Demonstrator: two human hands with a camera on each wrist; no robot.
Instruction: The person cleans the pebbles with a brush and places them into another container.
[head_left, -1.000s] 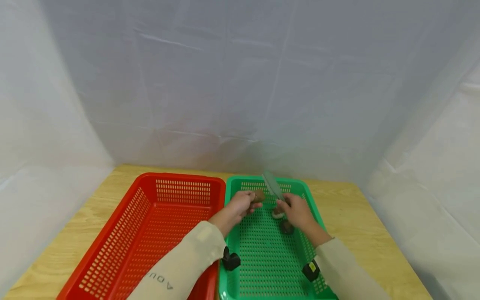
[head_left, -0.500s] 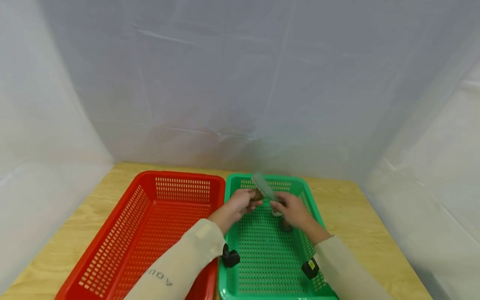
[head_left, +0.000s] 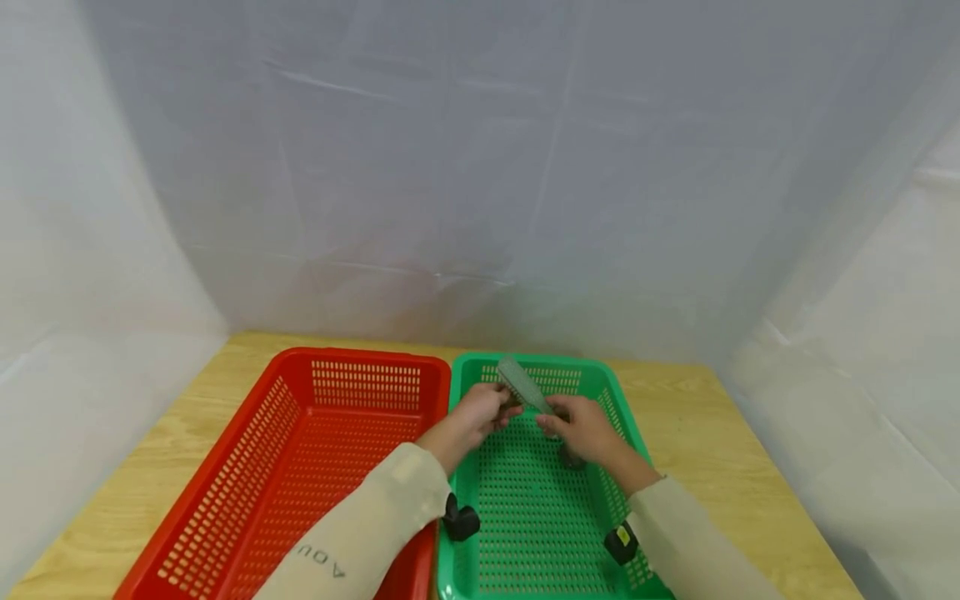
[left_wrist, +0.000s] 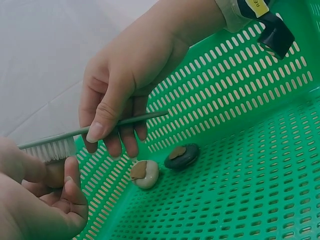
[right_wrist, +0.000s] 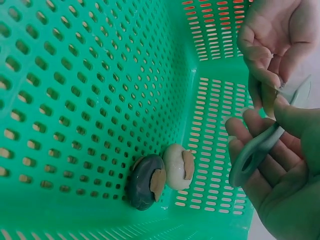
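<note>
My right hand point(head_left: 588, 429) pinches the handle of a grey-green brush point(head_left: 523, 383) over the far part of the green basket point(head_left: 540, 533). To its left, my left hand point(head_left: 480, 414) grips a small brownish, stone-like piece point(left_wrist: 55, 172), mostly covered by fingers. White bristles point(left_wrist: 50, 149) lie against the top of that piece in the left wrist view. Below the hands, a smooth white stone point(left_wrist: 150, 181) and a dark stone point(left_wrist: 187, 159) rest on the basket floor, each bearing a brown patch.
Left of the green basket stands a red basket point(head_left: 352, 354) of similar shape, rim beside rim. Both sit on a wooden table point(head_left: 697, 433) enclosed by pale sheeting point(head_left: 480, 167) at the back and sides. Black wrist mounts point(head_left: 461, 521) hang under the sleeves.
The brush has swung left and down, from standing apart to lying over the brown piece. My right hand has shifted slightly left; the left hand has stayed in nearly the same place.
</note>
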